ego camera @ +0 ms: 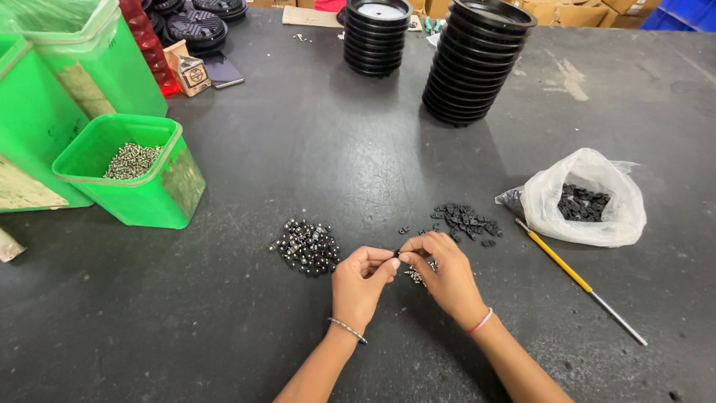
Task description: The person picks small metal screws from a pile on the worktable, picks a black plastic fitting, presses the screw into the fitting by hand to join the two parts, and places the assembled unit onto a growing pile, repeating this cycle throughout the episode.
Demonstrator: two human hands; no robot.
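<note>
Looking down from the head cam: a tiny black part (pixel 397 254) is pinched between the fingertips of the left hand (pixel 360 284) and right hand (pixel 446 277), both closed tight on it, just above the dark table (pixel 298 149). A pile of assembled black pieces (pixel 306 246) is seen just left, loose black parts (pixel 462 221) just beyond, a yellow-handled screwdriver (pixel 578 282) off right.
</note>
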